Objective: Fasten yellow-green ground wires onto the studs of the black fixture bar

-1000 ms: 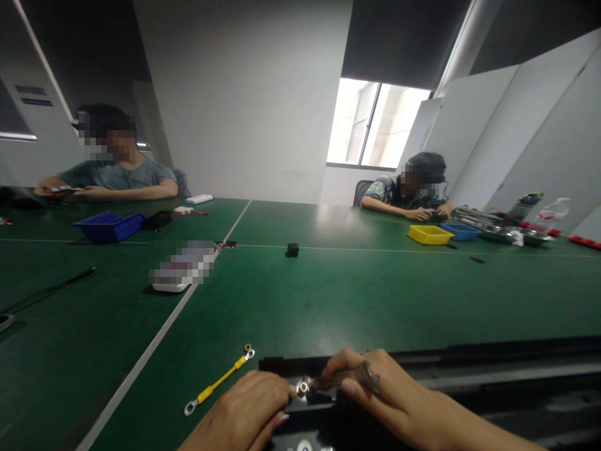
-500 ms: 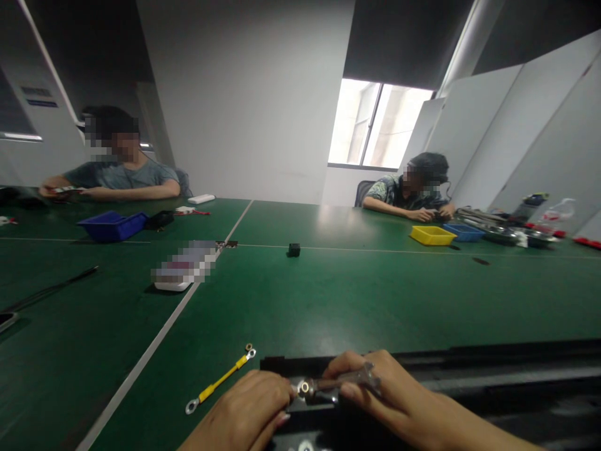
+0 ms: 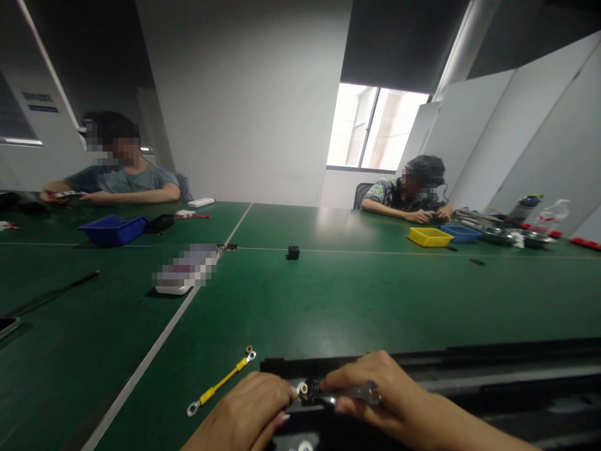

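Right hand grips a small silver spanner, fingers wrapped over the shank; its far end sits on a fastener at the left end of a long black rail lying along the near edge of the table. Left hand is curled, fingertips pressed beside the fastener; whether it pinches anything there I cannot tell.

Judged step: turning the fastener with the spanner, the left hand steadying the spot. Tightening or loosening cannot be told. Next move seems to call for a short swing of the handle with the spanner head kept square on the fastener, as the fingers crowd it.

A yellow-sleeved lead with ring terminals lies just left of the rail.

Surface: green mat-topped table with white seam lines. A yellow tray, a blue bin and a small black block stand well apart. Two other people work seated at the far side. White walls, a bright window.
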Motion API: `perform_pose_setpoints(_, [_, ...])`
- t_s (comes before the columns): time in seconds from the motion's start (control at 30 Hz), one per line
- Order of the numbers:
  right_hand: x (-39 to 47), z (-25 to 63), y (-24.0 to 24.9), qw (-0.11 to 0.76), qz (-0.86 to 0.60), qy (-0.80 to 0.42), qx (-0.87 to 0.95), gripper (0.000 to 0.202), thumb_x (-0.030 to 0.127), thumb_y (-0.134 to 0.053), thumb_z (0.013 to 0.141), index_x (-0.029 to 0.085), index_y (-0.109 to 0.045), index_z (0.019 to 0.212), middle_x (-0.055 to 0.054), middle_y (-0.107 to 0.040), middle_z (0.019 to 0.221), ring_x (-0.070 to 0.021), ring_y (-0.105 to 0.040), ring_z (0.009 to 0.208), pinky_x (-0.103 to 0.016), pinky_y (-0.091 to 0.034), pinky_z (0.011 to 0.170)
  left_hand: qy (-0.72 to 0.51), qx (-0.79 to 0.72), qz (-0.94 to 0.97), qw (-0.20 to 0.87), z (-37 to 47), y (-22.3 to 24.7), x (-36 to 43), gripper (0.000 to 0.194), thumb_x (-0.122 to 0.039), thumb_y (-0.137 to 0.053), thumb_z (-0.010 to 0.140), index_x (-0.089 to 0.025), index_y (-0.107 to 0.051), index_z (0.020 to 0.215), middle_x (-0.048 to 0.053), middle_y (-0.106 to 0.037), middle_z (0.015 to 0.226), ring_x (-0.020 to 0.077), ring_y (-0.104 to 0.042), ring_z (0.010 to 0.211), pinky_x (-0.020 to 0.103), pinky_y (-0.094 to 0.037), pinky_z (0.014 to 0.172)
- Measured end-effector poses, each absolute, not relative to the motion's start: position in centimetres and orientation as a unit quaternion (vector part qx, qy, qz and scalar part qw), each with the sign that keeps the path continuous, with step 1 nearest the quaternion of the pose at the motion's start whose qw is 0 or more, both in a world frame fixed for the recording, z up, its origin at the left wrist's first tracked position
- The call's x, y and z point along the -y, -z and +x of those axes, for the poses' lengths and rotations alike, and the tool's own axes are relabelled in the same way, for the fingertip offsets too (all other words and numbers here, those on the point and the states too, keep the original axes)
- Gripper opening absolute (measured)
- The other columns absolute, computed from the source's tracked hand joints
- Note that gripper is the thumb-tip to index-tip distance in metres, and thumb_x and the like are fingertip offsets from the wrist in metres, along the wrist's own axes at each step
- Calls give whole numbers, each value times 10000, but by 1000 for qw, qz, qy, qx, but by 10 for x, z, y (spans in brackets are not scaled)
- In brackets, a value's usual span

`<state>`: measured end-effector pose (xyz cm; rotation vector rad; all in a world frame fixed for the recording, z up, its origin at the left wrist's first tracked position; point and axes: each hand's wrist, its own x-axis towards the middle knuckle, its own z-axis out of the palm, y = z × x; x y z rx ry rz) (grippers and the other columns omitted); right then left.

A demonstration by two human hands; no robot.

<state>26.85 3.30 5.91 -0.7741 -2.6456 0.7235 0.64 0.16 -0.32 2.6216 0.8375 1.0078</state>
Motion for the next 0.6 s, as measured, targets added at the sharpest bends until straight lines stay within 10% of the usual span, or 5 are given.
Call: perform_pose_setpoints(0.6, [-35, 267, -54, 156, -218, -221, 938, 305, 398, -506, 939, 180, -626, 1116, -60, -711, 939, -157, -669, 820, -241, -456, 712, -350, -280, 890, 87, 6, 1, -2, 256, -244, -316, 1005, -196, -532, 1132, 63, -676, 971, 179, -656, 887, 255, -537, 825])
